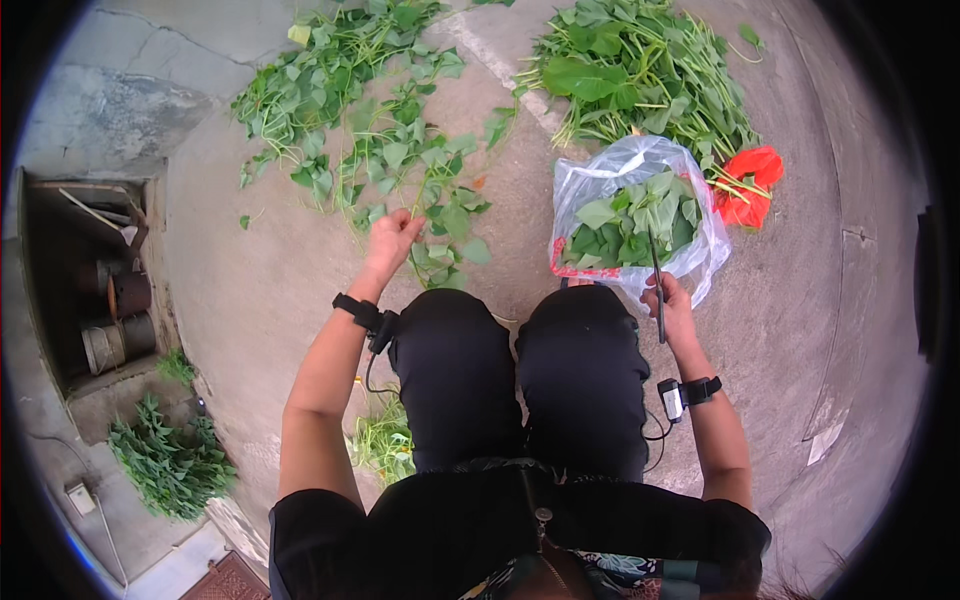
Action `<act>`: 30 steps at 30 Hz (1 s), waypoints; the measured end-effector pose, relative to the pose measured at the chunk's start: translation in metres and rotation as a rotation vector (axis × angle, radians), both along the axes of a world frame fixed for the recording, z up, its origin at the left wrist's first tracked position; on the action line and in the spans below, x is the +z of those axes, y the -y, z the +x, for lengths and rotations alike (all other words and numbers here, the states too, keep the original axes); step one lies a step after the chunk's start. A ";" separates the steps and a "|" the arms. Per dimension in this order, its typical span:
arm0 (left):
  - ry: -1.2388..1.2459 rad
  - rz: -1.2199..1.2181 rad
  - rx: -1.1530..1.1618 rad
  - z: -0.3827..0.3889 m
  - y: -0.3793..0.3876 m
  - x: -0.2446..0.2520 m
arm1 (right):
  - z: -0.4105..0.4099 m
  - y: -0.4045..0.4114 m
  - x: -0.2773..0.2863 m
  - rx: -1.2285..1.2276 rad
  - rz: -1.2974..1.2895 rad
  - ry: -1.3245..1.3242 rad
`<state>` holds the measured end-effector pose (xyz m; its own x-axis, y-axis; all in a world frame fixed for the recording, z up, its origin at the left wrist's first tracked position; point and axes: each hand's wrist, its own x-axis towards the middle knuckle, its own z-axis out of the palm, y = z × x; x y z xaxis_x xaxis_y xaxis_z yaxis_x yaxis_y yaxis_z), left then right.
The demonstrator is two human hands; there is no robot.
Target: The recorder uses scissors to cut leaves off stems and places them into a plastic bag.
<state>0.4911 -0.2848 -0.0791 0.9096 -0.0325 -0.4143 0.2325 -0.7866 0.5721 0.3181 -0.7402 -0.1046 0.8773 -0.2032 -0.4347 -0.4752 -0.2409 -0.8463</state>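
My left hand (391,238) pinches a leafy green vine (441,202) between thumb and fingers, just ahead of my left knee. In my right hand (670,301) is a slim, dark metal tool (660,307), a knife or scissors; its form does not settle which. The tool points away from me, its tip over the cut leaves (637,221). Those leaves lie inside a translucent plastic bag (576,180) with red print, standing with its mouth spread in front of my right knee. My right hand is at the bag's near rim.
Loose vines (330,82) spread over the concrete floor (240,315) at the far left. A large heap of stemmed greens (637,67) lies beyond the bag, beside a red plastic bag (756,169). At left are a recess with buckets (120,345) and a leafy plant (169,465).
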 end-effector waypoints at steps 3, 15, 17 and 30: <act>0.114 0.048 0.040 0.012 -0.022 0.026 | -0.001 -0.014 -0.001 0.002 0.042 0.019; 0.313 0.138 -0.131 0.023 0.021 0.137 | -0.003 -0.022 0.032 -0.011 0.389 0.012; 0.295 -0.045 -0.227 0.024 0.040 0.149 | 0.006 -0.031 0.058 -0.040 0.541 -0.059; 0.131 -0.369 -0.524 -0.001 0.175 0.185 | 0.039 -0.074 0.122 0.099 1.391 -0.056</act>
